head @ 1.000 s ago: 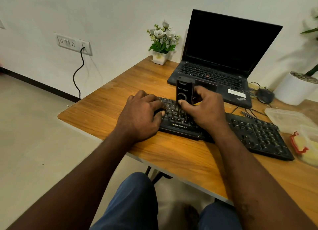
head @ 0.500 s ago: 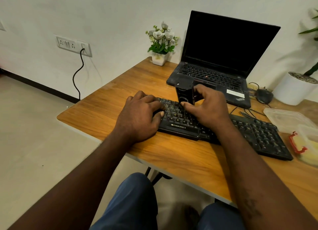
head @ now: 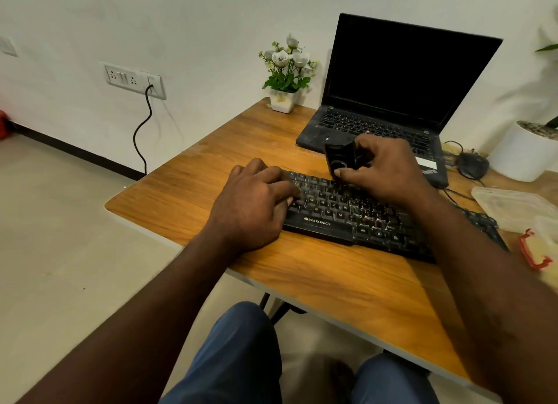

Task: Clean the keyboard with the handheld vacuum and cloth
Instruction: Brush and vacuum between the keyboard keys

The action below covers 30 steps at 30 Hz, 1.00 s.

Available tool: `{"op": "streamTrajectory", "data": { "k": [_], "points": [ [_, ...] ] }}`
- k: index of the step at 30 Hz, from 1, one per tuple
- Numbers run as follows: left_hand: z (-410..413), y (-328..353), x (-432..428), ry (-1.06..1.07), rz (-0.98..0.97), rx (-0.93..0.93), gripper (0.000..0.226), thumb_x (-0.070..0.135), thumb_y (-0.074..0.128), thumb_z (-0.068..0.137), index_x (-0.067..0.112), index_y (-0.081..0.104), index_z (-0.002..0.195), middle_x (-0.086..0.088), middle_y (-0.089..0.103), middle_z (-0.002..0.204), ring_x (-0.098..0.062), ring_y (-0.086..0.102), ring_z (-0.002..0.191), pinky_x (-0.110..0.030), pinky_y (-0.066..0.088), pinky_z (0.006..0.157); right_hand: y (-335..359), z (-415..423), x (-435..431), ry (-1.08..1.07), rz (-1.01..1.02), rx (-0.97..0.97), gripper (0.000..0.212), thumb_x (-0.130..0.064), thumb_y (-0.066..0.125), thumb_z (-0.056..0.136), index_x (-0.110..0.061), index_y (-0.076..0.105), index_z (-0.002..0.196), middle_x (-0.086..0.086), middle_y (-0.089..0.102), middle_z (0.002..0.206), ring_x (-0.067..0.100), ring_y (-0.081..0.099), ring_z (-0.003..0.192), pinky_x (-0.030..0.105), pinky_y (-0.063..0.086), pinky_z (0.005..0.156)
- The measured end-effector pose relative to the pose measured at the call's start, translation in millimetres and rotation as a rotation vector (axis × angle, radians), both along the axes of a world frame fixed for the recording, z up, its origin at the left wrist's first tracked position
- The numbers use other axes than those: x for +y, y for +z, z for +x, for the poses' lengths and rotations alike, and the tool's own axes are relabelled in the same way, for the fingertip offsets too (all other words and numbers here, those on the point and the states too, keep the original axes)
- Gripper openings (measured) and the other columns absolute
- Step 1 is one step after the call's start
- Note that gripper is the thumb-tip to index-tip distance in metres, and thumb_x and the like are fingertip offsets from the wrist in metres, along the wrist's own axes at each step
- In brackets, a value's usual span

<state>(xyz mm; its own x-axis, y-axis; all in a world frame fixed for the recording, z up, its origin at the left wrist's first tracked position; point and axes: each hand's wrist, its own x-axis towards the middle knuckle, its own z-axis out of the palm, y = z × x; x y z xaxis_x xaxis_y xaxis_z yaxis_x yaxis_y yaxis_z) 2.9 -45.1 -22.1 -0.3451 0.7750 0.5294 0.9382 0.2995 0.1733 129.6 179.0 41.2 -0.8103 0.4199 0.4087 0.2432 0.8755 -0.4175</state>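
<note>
Near left edge of desk [head: 181, 198], left hand [head: 253, 204] rested loose on keyboard [head: 332, 219]; right hand [head: 389, 174] gripped vacuum [head: 339, 159] over keys.

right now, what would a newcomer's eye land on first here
The two hands at the middle of the table: the right hand grips a black handheld vacuum at the far rows of the black keyboard, while the left hand rests on its left end. Behind them stands an open laptop with a dark screen.

One keyboard [head: 326, 222], one handheld vacuum [head: 338, 159], one laptop [head: 392, 80], two potted plants [head: 287, 80] [head: 525, 155]
</note>
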Motion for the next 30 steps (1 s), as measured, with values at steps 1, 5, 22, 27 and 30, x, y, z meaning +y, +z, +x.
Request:
{"op": "streamTrajectory", "data": {
  "k": [1,5,22,27,30],
  "points": [
    [1,0,0,0.005,0.005,0.007,0.031,0.034,0.051,0.097,0.035,0.071,0.12,0.011,0.065,0.123,-0.017,0.046,0.113,-0.039,0.035,0.086,0,1,3,0.04,-0.107,-0.004,0.048,-0.029,0.087,0.081,-0.022,0.069,0.124,-0.006,0.074,0.105,0.015,0.071,0.092,0.039,0.062,0.082],
    [14,-1,4,0.043,0.045,0.011,0.028,0.042,0.053,0.1,0.031,0.072,0.118,0.009,0.066,0.117,-0.017,0.048,0.112,-0.038,0.036,0.086,-12,7,-1,0.204,-0.297,0.001,0.054,-0.029,0.088,0.082,-0.026,0.066,0.131,-0.003,0.075,0.107,0.02,0.073,0.094,0.044,0.063,0.082],
    [18,0,7,0.05,-0.084,-0.003,0.074,0.087,0.04,0.086,0.034,0.066,0.129,0.009,0.062,0.126,-0.015,0.044,0.119,-0.037,0.037,0.092,-22,-10,-1,-0.063,-0.02,0.168,0.046,-0.03,0.086,0.083,-0.021,0.071,0.125,-0.005,0.075,0.11,0.006,0.066,0.095,0.028,0.059,0.084],
    [17,1,7,0.07,-0.066,-0.01,0.076,0.09,0.043,0.083,0.033,0.066,0.128,0.009,0.064,0.125,-0.015,0.044,0.118,-0.039,0.038,0.093,-18,-3,-16,0.211,-0.252,0.13,0.038,-0.032,0.087,0.082,-0.034,0.068,0.115,-0.004,0.074,0.095,0.01,0.07,0.083,0.024,0.059,0.068],
    [17,3,7,0.141,-0.078,-0.024,0.085,0.098,0.04,0.075,0.035,0.066,0.126,0.01,0.063,0.129,-0.016,0.041,0.12,-0.043,0.037,0.096,-22,-15,-19,0.102,-0.14,0.089,0.045,-0.031,0.087,0.083,-0.026,0.069,0.124,-0.012,0.073,0.106,0.003,0.069,0.088,0.022,0.059,0.072]
  ]
}}
